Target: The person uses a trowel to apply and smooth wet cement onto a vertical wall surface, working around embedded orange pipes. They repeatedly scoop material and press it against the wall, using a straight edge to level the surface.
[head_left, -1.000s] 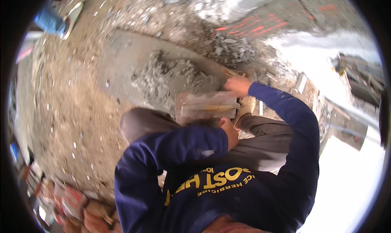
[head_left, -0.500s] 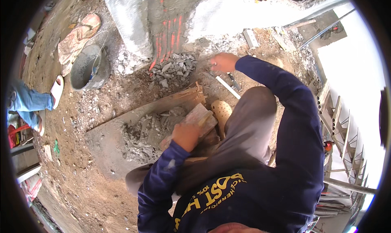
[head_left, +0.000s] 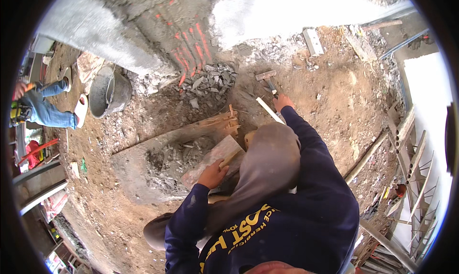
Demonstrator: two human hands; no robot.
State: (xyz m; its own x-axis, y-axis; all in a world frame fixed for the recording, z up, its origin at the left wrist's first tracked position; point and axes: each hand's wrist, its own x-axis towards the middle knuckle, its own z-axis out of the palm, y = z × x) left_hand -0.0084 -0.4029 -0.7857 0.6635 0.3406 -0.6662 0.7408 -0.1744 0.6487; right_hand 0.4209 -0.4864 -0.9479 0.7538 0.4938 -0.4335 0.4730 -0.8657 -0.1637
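My left hand (head_left: pixel 213 174) is closed round the handle of a wooden float (head_left: pixel 210 159), a flat board. It lies tilted at the right end of a mortar board (head_left: pixel 129 173). A wet grey mortar heap (head_left: pixel 174 161) sits on that board, beside the float. Farther right, my right hand (head_left: pixel 283 102) is closed on the handle of a hammer (head_left: pixel 266 75), whose head points away from me near the ground. Next to the hammer lies a pale strip (head_left: pixel 269 110). My bent knee (head_left: pixel 272 145) hides part of the ground between my hands.
Broken rubble (head_left: pixel 210 85) is piled below a grey wall patch with red marks (head_left: pixel 193 46). A bucket (head_left: pixel 110 92) stands at the left, near another person's legs (head_left: pixel 50 109). A pale block (head_left: pixel 313 42) lies at the back right; wooden poles (head_left: pixel 368 156) lie at right.
My right hand has moved nearer to me, from by the hammer's head to its handle. My left hand stays on the float. The view has shifted, and the other person's legs show more.
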